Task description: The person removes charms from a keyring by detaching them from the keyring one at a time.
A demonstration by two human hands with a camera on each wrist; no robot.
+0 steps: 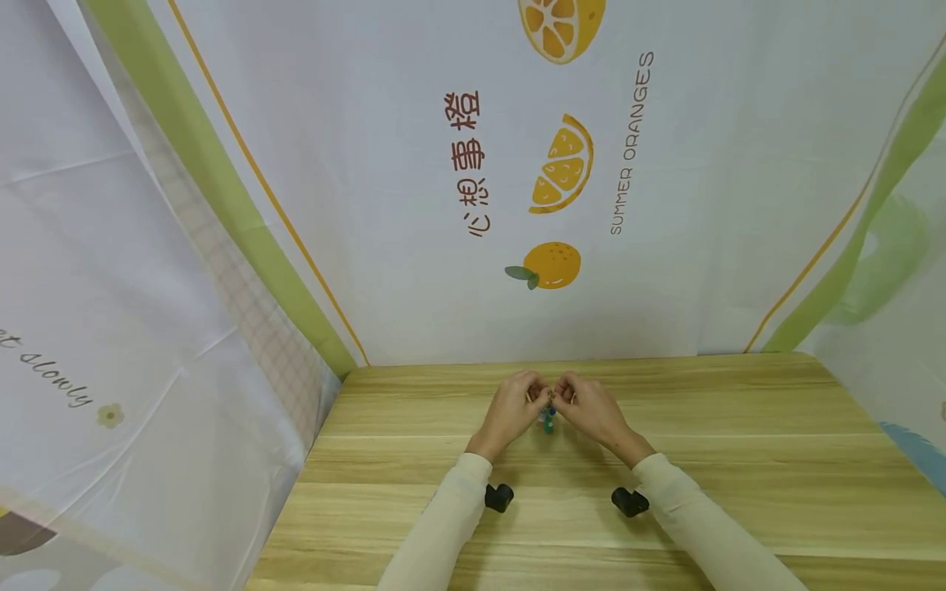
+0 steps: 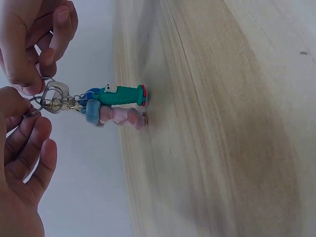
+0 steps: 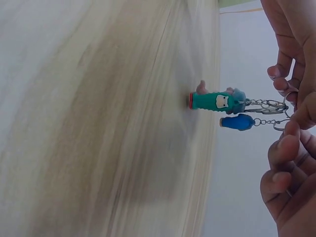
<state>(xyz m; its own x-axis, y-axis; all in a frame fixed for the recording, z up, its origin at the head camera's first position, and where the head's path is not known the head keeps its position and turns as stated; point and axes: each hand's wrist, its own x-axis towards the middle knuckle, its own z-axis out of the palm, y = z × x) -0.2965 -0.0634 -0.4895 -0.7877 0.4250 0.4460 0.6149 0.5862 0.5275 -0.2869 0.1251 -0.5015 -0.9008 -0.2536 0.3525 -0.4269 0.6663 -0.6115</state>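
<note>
Both hands meet over the table, pinching metal key rings between thumbs and fingers. My left hand (image 1: 512, 410) holds one side of the linked rings (image 2: 52, 98). From the other side my right hand (image 1: 591, 408) pinches a smaller ring (image 3: 280, 124). Several charms hang below on short chains. One is a green figure (image 2: 121, 95) with a white face and red base. Beside it hangs a pink figure (image 2: 120, 115) with a grey-blue top. A small blue charm (image 3: 238, 122) hangs from the ring at my right fingertips. Fingers partly hide the rings.
The wood-grain table (image 1: 414, 410) extends around the hands. Behind it hangs a white cloth (image 1: 414, 312) printed with oranges, with another cloth (image 1: 148, 328) at the left. A black mount (image 1: 498, 497) sits at the left wrist and another black mount (image 1: 631, 501) at the right.
</note>
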